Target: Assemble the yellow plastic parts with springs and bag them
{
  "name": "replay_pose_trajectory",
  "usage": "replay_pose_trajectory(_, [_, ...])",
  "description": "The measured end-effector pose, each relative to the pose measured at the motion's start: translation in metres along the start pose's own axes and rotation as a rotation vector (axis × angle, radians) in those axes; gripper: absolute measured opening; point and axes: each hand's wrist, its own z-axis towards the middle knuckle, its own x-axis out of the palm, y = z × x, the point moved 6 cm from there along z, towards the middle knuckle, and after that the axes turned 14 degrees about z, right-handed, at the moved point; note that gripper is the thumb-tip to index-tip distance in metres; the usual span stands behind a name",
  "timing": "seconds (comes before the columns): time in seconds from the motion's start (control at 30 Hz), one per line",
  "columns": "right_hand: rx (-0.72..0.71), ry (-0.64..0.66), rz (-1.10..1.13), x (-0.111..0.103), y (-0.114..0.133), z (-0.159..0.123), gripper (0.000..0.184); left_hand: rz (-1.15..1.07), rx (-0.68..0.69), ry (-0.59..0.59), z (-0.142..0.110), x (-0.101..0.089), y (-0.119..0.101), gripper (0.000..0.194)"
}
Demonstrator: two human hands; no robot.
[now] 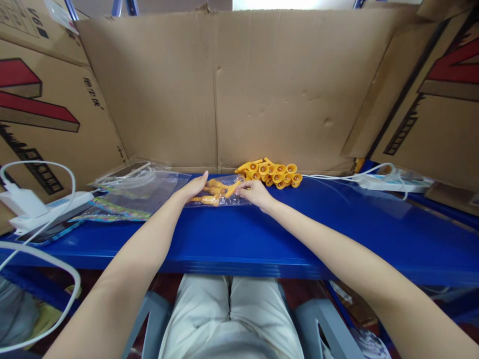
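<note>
A clear plastic bag (224,201) lies on the blue table, with several small orange-yellow plastic horns (210,200) inside it. My left hand (195,187) rests against the bag's left end, thumb stretched out and apart; its other fingers are mostly hidden. At the bag's right end, the fingertips of my right hand (257,194) are closed on the end of one orange horn (232,189), which slants down to the left at the bag. Just behind my right hand sits a stacked pile of matching horns (277,174), most with their round bells facing me.
Flat clear bags (149,192) with a colourful edge lie at the left, near a white cable, a power strip (56,209) and a phone (52,233). Another power strip (396,183) stands at the right. Cardboard panels (262,89) wall in the blue table (239,239).
</note>
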Motion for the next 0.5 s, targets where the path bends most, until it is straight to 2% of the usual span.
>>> replay_pose_trajectory(0.13, [0.036,0.068,-0.121,0.004,-0.003,0.000,0.013,-0.074,-0.006,0.018,0.000,0.003,0.001,0.070])
replay_pose_trajectory(0.3, [-0.082,0.257,-0.442,0.019,0.001,-0.006,0.024,-0.116,-0.002,0.018,0.003,0.005,0.003,0.066])
replay_pose_trajectory(0.4, [-0.111,0.322,-0.665,0.023,0.000,-0.008,0.036,-0.114,-0.013,-0.006,0.004,0.004,0.005,0.068])
replay_pose_trajectory(0.5, [-0.126,0.366,-0.746,0.023,-0.002,-0.005,0.043,-0.110,0.006,-0.014,0.006,0.004,0.006,0.071])
